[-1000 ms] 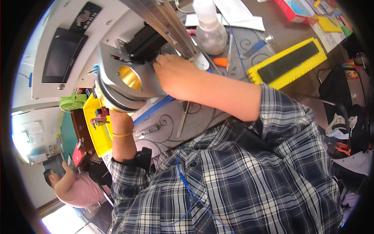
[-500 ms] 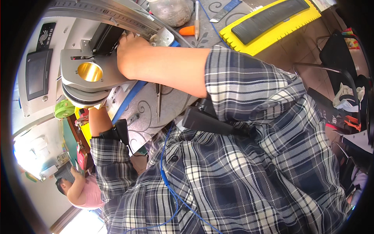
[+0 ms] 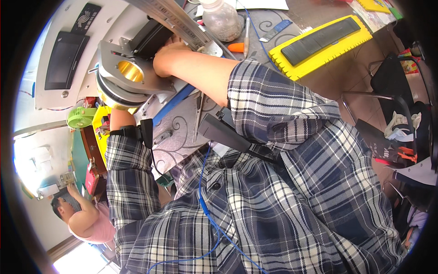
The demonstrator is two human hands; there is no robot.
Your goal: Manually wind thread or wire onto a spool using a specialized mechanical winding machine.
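1. In the head view, the metal plate (image 3: 150,76) is at the upper left, between the screen (image 3: 67,59) and the right forearm (image 3: 200,68). A gold ring (image 3: 130,71) sits in its round hole, and a disc (image 3: 119,98) shows just below it.
2. The right hand (image 3: 172,52) is at the far side of the plate, near the black block (image 3: 150,40) and the rail (image 3: 166,16). Its fingers are partly covered, so I cannot tell how far they are open, or if they have hold of something.
3. The left forearm (image 3: 122,119) goes up behind the disc. The left hand is hidden there, so I cannot tell what its fingers do.
4. The plate looks like thick, bare metal. I judge it heavy, stiff and not fragile; its smooth face may be a little slippery for dry skin.
5. The good place to take hold is probably the thick outer edge, with one hand on each side. The inside of the ring looks polished, so it is better not to press there, because it may get scratches.
6. The disc also looks hard and smooth; its rim seems the safer grip.
7. On the table (image 3: 180,119), a blue strip (image 3: 175,103) and a thin metal tool (image 3: 198,116) lie near the plate.
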